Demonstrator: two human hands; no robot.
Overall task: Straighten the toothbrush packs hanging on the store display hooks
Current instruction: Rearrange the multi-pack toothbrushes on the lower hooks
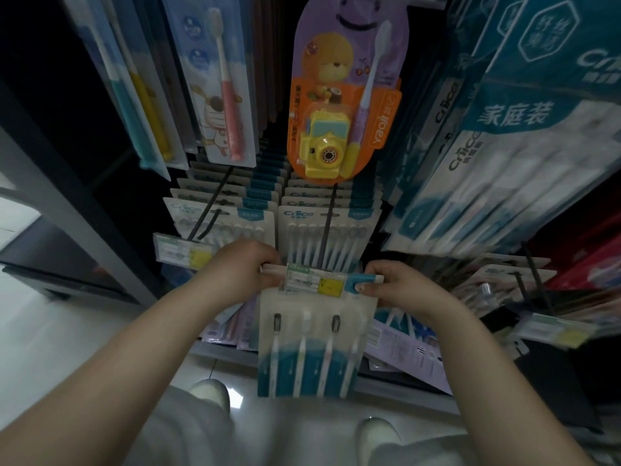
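Note:
A white and teal toothbrush pack [312, 344] holding several brushes hangs in front of me, below a price tag [316, 280] at the tip of a black display hook [327, 227]. My left hand [242, 267] grips the pack's top left corner. My right hand [396, 284] pinches its top right corner by the teal label. Behind it, several more white packs [322, 210] sit in a row on the same hook. A second row of packs [215, 213] hangs on the hook to the left, with its own price tag [183, 250].
An orange children's toothbrush pack with a yellow toy camera [339, 105] hangs above. A pink-brush pack [218, 85] hangs upper left, and large family packs [504, 156] crowd the right. More hooks and packs [504, 284] sit at right. A grey shelf post [84, 210] stands at left.

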